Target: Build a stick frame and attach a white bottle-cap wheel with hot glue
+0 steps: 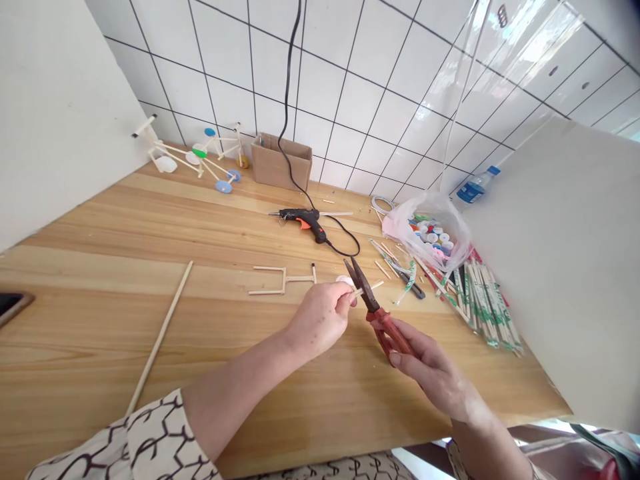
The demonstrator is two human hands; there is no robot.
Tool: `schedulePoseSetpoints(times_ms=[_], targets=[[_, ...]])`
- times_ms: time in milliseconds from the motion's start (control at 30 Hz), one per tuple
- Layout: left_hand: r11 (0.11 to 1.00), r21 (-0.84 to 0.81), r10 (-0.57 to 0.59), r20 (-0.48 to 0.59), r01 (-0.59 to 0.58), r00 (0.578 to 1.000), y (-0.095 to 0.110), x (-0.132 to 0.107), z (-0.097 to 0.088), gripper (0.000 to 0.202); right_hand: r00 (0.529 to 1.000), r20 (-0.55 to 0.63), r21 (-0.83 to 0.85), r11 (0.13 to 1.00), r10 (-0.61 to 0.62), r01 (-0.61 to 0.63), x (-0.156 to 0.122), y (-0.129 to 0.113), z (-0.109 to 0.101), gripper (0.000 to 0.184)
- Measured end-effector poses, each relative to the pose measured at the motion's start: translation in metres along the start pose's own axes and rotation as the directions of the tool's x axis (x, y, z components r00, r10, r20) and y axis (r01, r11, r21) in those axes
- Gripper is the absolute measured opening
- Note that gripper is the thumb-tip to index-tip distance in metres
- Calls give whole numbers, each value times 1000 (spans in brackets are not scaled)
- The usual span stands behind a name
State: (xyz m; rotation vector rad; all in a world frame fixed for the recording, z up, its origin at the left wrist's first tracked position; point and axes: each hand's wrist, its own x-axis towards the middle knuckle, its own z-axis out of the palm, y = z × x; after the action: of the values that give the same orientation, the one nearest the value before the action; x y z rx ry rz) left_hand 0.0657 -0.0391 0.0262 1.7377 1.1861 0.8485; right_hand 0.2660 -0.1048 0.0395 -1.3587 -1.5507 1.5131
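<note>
My left hand (320, 317) is closed, pinching a short pale wooden stick (377, 286). A white round piece (344, 280), like a bottle cap, shows at the same fingertips, partly hidden by them. Wrapped round the red handles of a pair of pliers (385, 325) are the fingers of my right hand (430, 367). The dark jaws are parted and meet the stick just right of my left fingertips; whether they grip it I cannot tell. Beyond my left hand, a frame of glued sticks (285, 280) lies flat on the table.
A black glue gun (305, 219) lies behind the frame, its cord running up the wall. To the right are a bag of bottle caps (400, 223), wrapped chopsticks (483, 303) and a cutter (413, 285). Stick-and-cap models (199, 153) and a cardboard box (280, 167) stand behind. One long stick (161, 333) lies left.
</note>
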Motion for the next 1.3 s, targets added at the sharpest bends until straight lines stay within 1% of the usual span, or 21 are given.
schedulePoseSetpoints(times_ms=[267,567,667,767,867,967,1100,1300], targets=[[996,-72,-59,30,61,998,4,0,-1,26,1000,-18,9,1000,-9,10,2,3,-1,44],[998,-48,-47,-1,47,999,2,-1,0,25,999,-42,63,998,-9,11,2,6,0,43],[997,-57,-51,4,52,999,3,-1,0,26,999,-32,72,997,-5,7,2,4,0,44],[997,-48,-53,9,53,999,2,-1,0,27,1000,-28,49,999,-6,7,2,1,0,45],[1000,-22,-22,-5,21,1000,1,-1,1,26,1000,-22,-6,1000,-9,9,1,0,0,45],[1000,0,1,-20,-1,1000,0,-1,1,25,1000,-19,-25,1000,-14,13,0,1,1,45],[1000,-19,-24,5,25,1000,1,-1,0,26,999,-48,5,1000,-14,14,0,4,0,45],[999,-33,-41,17,41,999,2,-1,0,26,1000,-18,-18,1000,-10,10,0,2,0,44]])
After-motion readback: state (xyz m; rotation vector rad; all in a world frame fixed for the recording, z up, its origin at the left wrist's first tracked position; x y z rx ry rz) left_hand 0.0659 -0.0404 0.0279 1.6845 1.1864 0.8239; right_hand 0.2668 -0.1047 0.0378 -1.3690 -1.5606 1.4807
